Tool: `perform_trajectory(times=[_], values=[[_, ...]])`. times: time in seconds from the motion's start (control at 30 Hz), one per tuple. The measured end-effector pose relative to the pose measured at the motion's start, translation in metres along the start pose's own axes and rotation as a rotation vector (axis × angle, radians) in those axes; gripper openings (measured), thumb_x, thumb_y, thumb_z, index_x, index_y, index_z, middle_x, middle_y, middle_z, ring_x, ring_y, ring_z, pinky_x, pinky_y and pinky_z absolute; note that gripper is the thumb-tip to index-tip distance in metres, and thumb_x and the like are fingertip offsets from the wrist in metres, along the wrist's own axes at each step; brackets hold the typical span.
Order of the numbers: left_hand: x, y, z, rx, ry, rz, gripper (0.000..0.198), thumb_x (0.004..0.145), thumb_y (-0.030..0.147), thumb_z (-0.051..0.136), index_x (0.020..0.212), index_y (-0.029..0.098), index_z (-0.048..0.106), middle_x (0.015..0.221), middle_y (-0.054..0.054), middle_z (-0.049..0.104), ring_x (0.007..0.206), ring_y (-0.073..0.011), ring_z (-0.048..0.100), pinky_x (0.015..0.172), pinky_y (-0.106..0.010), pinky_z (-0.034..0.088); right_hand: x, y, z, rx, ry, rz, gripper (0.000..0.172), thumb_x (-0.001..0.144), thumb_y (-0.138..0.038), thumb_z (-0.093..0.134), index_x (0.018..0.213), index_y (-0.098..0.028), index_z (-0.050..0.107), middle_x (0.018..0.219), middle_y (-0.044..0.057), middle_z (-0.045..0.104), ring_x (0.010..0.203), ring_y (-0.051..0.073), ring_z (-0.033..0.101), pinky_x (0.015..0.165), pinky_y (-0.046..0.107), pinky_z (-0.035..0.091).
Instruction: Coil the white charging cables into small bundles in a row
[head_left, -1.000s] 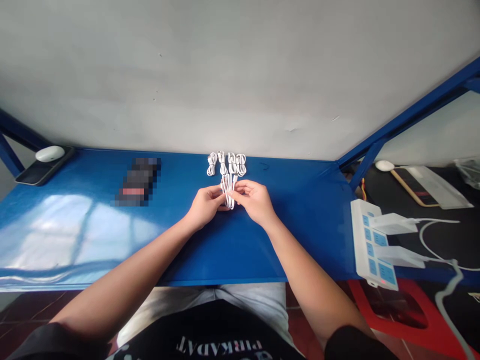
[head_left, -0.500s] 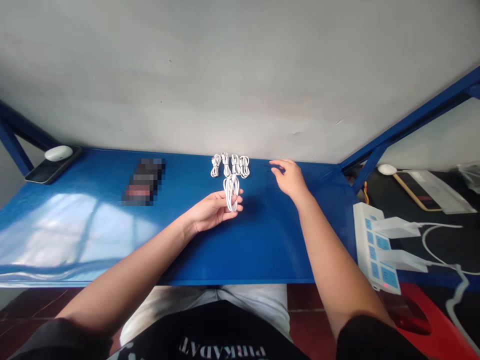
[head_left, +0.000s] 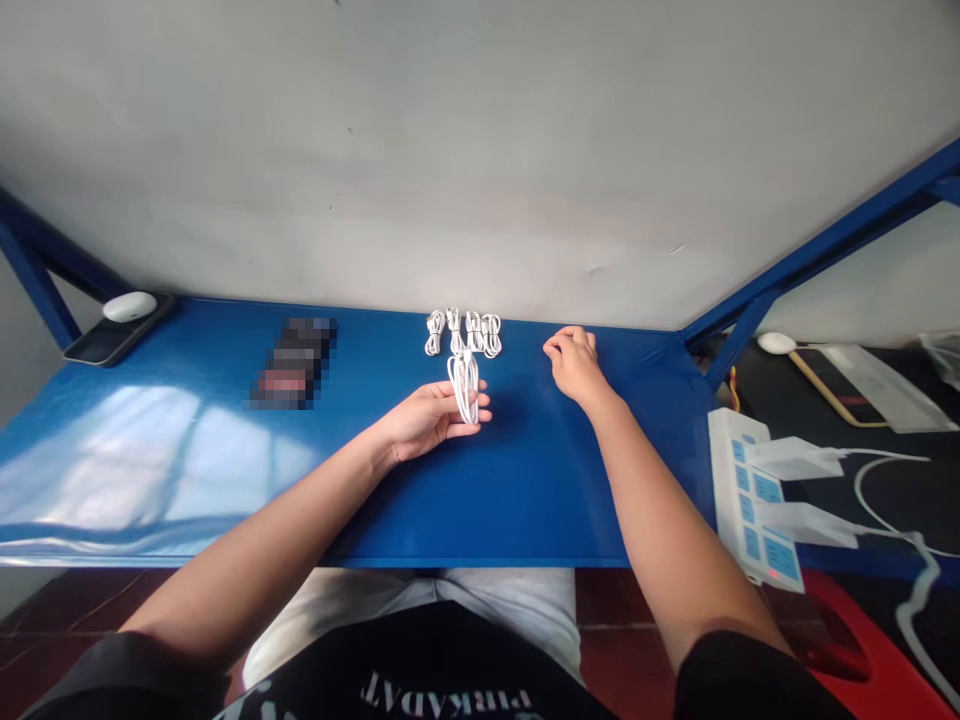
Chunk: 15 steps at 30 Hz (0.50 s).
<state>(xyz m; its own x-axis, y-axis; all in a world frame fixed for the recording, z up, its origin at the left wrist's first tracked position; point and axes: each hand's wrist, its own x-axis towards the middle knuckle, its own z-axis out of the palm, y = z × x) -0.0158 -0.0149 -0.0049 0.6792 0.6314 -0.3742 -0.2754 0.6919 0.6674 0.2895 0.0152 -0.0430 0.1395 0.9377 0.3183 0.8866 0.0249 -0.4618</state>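
My left hand (head_left: 429, 420) is shut on a looped white cable (head_left: 465, 388), which stands up from its palm and fingers. Just beyond it, several small coils of white cable (head_left: 463, 333) lie in a row on the blue table (head_left: 525, 500). My right hand (head_left: 574, 364) rests apart from the cables near the table's far edge, with its fingers drawn together. A small dark mark on the table, seen earlier, is now hidden beneath or within those fingers. I cannot tell whether they hold it.
A pixelated, obscured object (head_left: 294, 364) lies left of the cables. A white round device (head_left: 129, 306) sits on a dark pad (head_left: 112, 343) at the far left. A white power strip (head_left: 754, 500) with plugged-in chargers lies at the right, beside blue metal frame bars (head_left: 817, 255).
My right hand has left the looped cable and moved right and away, its fingers closing near the far edge. My left hand now holds the loop alone.
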Motion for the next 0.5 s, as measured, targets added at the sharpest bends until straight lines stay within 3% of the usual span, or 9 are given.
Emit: perform_trajectory(times=[0.1, 0.23, 0.3, 0.37, 0.5], values=[[0.001, 0.001, 0.001, 0.0, 0.068, 0.012, 0.022, 0.088, 0.007, 0.068, 0.109, 0.012, 0.073, 0.1, -0.01, 0.077, 0.083, -0.017, 0.077, 0.07, -0.026, 0.063, -0.009, -0.031, -0.015, 0.179, 0.066, -0.104, 0.021, 0.097, -0.028, 0.05, 0.092, -0.02, 0.068, 0.122, 0.015, 0.066, 0.116, 0.031, 0.058, 0.105, 0.051, 0.046], [0.002, 0.002, 0.002, -0.013, 0.121, 0.029, 0.021, 0.087, 0.007, 0.069, 0.107, 0.012, 0.073, 0.099, -0.011, 0.078, 0.082, -0.0162, 0.077, 0.072, -0.025, 0.062, -0.034, -0.087, -0.029, 0.414, 0.05, -0.213, 0.018, 0.099, -0.032, 0.054, 0.094, -0.023, 0.069, 0.094, 0.005, 0.075, 0.091, 0.021, 0.07, 0.088, 0.038, 0.055], [0.003, 0.002, 0.002, -0.017, 0.129, 0.039, 0.022, 0.087, 0.006, 0.068, 0.108, 0.012, 0.074, 0.099, -0.011, 0.078, 0.082, -0.016, 0.077, 0.073, -0.025, 0.062, -0.046, -0.108, -0.029, 0.457, 0.066, -0.257, 0.014, 0.097, -0.03, 0.059, 0.094, -0.023, 0.071, 0.093, 0.004, 0.076, 0.089, 0.02, 0.072, 0.085, 0.036, 0.056], [0.003, 0.0, 0.002, -0.004, 0.141, 0.052, 0.021, 0.087, 0.006, 0.067, 0.106, 0.011, 0.074, 0.098, -0.011, 0.077, 0.083, -0.016, 0.076, 0.073, -0.025, 0.062, -0.053, -0.121, -0.026, 0.533, 0.06, -0.235, 0.01, 0.093, -0.03, 0.065, 0.099, -0.024, 0.071, 0.094, 0.003, 0.077, 0.087, 0.019, 0.073, 0.083, 0.034, 0.058], [0.004, -0.004, 0.003, 0.099, 0.193, 0.107, 0.016, 0.084, 0.009, 0.071, 0.1, 0.01, 0.075, 0.1, -0.012, 0.077, 0.082, -0.0161, 0.075, 0.073, -0.025, 0.06, -0.055, -0.135, -0.022, 0.585, -0.011, -0.188, 0.022, 0.087, -0.028, 0.074, 0.109, -0.025, 0.068, 0.087, 0.0, 0.079, 0.081, 0.019, 0.076, 0.081, 0.033, 0.059]])
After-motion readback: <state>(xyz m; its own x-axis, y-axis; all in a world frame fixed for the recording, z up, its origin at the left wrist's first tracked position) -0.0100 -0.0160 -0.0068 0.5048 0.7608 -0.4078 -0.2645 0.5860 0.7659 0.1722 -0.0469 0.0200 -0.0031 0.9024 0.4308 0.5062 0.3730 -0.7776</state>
